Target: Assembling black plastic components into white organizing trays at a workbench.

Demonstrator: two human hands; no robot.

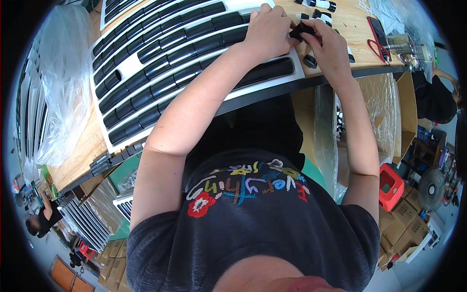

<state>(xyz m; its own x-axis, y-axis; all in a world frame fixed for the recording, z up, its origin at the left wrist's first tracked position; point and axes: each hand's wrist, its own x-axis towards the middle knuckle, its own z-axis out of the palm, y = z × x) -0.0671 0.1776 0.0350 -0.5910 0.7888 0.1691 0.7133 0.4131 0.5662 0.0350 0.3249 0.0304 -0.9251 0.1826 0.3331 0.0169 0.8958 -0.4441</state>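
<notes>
My right hand pinches a small black piece between thumb and fingers, above the right end of a white tray. Close against it on the left is my left hand, its fingers curled; what they hold is hidden from here. Rows of glossy black cylindrical pieces fill much of the tray, with a gap in the rows on the left. My left forearm covers part of these rows. Several black-and-white cylindrical pieces lie on the wooden table just beyond my right hand, and a black one sits beside its wrist.
A phone, red-handled scissors and a metal cup stand at the table's right. Clear plastic sheeting hangs at the left. Below the edge is an open plastic-lined carton; a red stool stands lower right.
</notes>
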